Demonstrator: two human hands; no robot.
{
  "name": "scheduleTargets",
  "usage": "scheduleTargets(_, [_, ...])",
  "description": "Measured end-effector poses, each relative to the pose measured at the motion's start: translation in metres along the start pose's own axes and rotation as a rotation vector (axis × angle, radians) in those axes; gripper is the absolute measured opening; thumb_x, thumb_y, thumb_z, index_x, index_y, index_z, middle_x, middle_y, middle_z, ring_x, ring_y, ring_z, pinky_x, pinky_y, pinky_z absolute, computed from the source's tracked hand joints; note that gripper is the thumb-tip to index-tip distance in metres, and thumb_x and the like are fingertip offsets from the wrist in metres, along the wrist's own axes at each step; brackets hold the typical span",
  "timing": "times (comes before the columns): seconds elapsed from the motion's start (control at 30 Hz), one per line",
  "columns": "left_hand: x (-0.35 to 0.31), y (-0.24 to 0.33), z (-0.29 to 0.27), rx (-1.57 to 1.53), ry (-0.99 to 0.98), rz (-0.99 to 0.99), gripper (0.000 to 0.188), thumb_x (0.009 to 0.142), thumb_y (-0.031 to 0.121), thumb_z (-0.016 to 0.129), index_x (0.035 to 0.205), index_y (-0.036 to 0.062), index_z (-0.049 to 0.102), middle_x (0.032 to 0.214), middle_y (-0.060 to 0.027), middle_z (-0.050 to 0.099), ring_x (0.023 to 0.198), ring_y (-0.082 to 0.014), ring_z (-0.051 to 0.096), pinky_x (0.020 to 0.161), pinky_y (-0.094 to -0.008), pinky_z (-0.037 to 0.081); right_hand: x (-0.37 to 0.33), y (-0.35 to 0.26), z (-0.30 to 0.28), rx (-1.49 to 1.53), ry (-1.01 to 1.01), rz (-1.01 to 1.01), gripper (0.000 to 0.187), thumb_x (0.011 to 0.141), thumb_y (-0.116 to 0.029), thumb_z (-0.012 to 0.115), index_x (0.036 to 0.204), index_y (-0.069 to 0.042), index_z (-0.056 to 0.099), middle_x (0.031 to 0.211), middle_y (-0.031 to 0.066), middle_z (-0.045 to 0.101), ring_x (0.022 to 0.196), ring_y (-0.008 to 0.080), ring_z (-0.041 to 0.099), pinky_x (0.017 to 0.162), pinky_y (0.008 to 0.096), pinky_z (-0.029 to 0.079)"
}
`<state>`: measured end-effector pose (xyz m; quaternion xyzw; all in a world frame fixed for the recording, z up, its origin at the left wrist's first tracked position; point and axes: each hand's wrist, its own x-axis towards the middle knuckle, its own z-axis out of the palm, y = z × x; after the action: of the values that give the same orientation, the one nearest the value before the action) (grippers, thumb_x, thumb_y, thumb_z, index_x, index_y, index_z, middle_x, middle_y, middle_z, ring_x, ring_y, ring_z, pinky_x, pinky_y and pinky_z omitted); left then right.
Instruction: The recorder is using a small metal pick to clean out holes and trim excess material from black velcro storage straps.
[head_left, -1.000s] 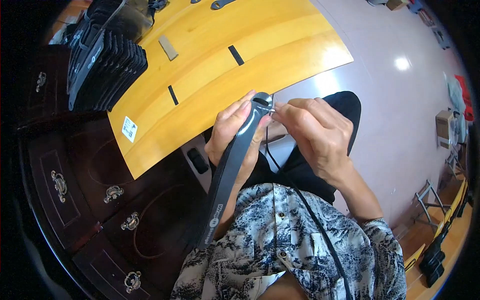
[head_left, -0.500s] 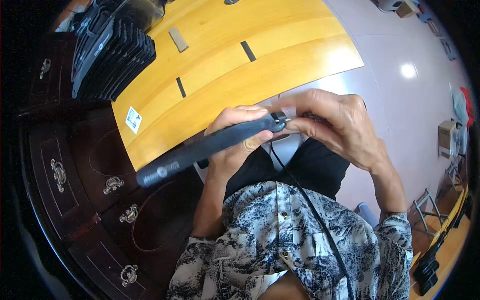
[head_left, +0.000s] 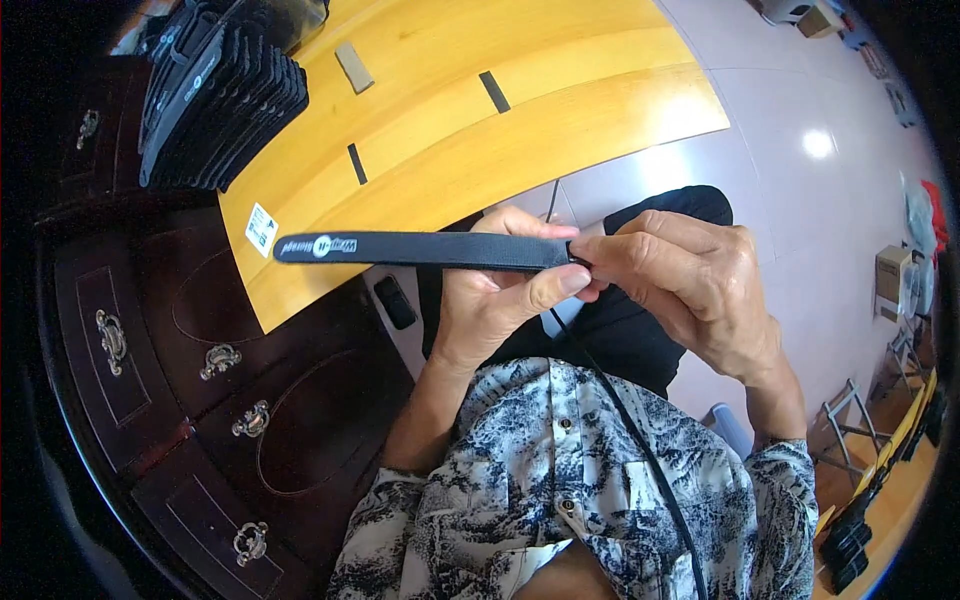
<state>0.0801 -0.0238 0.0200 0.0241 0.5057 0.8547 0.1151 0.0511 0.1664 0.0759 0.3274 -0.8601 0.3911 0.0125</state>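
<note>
Left hand (head_left: 490,290) grips black strap (head_left: 420,249) level; right hand (head_left: 680,280) pinches its end.

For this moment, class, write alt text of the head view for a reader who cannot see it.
Both hands hold a long black strap level above the lap: the left hand grips near its end, the right hand pinches its tip. Beyond lie a yellow wooden board and a stack of black straps.

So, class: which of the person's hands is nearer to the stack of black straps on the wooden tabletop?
Left. The left hand grips the black strap, closer to the stack of black straps; the right hand pinches the strap's far end, farther away.
</note>
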Motion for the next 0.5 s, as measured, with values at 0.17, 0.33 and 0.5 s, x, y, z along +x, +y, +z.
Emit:
scheduleTargets(0.17, [-0.005, 0.004, -0.003, -0.080, -0.065, -0.154, 0.021, 0.082, -0.005, 0.064, 0.098, -0.0052, 0.052, 0.088, -0.0221, 0.065, 0.074, -0.0239, 0.069, 0.067, -0.0311, 0.059, 0.001, 0.006, 0.000, 0.010, -0.027, -0.080, 0.018, 0.071, -0.009, 0.066, 0.089, -0.010, 0.066, 0.072, 0.0003, 0.061, 0.064, 0.0184, 0.063, 0.050, 0.0300, 0.049])
scheduleTargets(0.33, [-0.007, 0.006, -0.002, -0.074, -0.064, -0.213, 0.020, 0.081, -0.005, 0.063, 0.098, -0.0045, 0.052, 0.088, -0.0215, 0.065, 0.075, -0.0240, 0.069, 0.067, -0.0318, 0.058, 0.000, 0.010, 0.001, -0.003, -0.050, -0.097, 0.022, 0.069, -0.007, 0.066, 0.090, -0.010, 0.066, 0.076, 0.0008, 0.063, 0.068, 0.0180, 0.064, 0.052, 0.0292, 0.050])
scheduleTargets(0.5, [-0.025, -0.006, 0.022, 0.313, -0.533, -0.088, 0.020, 0.075, -0.007, 0.060, 0.094, -0.0017, 0.062, 0.088, -0.0130, 0.066, 0.084, -0.0187, 0.066, 0.076, -0.0313, 0.054, 0.015, 0.046, -0.005, -0.119, 0.315, -0.032, 0.022, 0.075, -0.007, 0.066, 0.097, -0.010, 0.067, 0.090, 0.0084, 0.067, 0.079, 0.0251, 0.067, 0.066, 0.0293, 0.054])
